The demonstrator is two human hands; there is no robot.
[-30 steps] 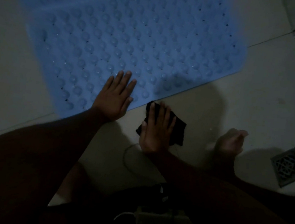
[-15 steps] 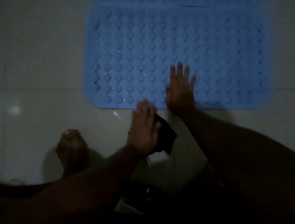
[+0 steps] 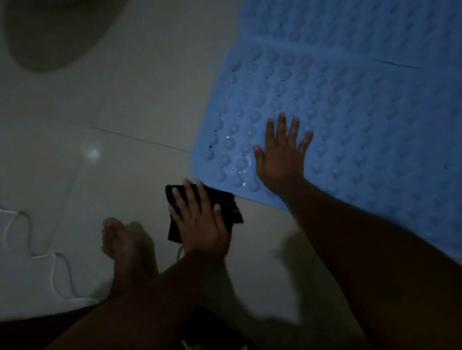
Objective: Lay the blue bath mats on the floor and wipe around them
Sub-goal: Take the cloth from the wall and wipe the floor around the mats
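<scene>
Palms flat, grips released; right hand [image 3: 282,160] on nubbed blue mat [image 3: 373,127]; left hand [image 3: 201,223] on black cloth [image 3: 229,207].

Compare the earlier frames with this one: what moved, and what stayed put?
A second ago the left hand lay on the blue mat and the right hand on the dark cloth; since then they have swapped. The left hand has slid the cloth left along the mat's near edge to its corner, and the right hand moved left with it. Unchanged: mat flat on the floor, fingers straight on both hands.
</scene>
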